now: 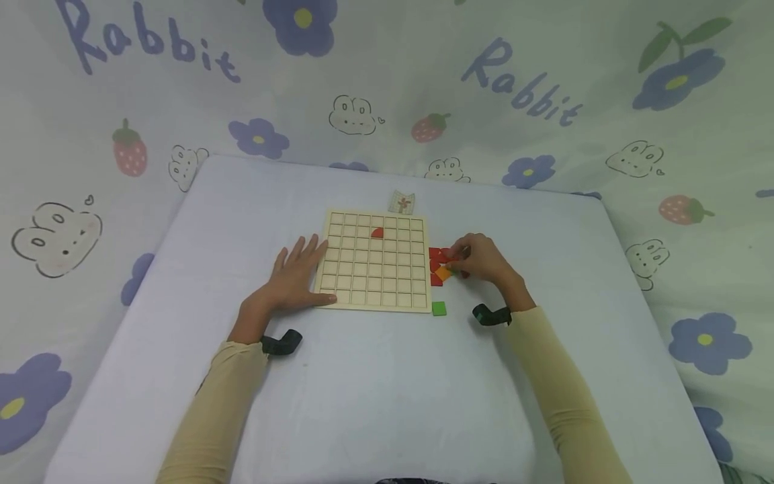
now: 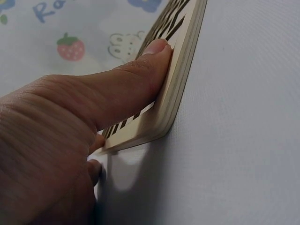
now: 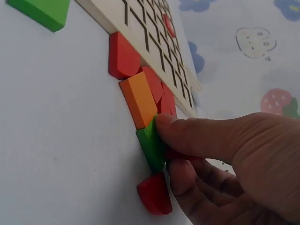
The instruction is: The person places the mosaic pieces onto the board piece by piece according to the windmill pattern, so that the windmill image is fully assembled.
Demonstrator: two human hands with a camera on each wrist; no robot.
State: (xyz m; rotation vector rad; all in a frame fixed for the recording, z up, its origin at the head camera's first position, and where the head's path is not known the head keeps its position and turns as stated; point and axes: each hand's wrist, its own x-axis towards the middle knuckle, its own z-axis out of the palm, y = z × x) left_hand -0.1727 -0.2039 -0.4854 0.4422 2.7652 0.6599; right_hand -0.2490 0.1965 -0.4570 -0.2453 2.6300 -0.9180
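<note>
A square wooden grid board (image 1: 373,304) lies on the table, with one red quarter-round piece (image 1: 377,232) in a cell near its far side. My left hand (image 1: 289,281) rests at the board's left edge, fingers spread and straight, the thumb (image 2: 140,77) lying on the near corner. At the board's right side my right hand (image 1: 484,259) is bent over a small pile of red pieces (image 3: 124,56). Its thumb touches an orange block (image 3: 139,100) and a green block (image 3: 151,145). A shaded red piece (image 3: 183,156) shows between thumb and fingers, mostly hidden.
Another red piece (image 3: 155,194) lies just below the fingers in the right wrist view. A separate green square (image 1: 439,308) sits by the board's near right corner. Beyond the far edge lies a small pattern card (image 1: 402,202). Behind the white table (image 1: 387,396) hangs a printed cloth (image 1: 399,81).
</note>
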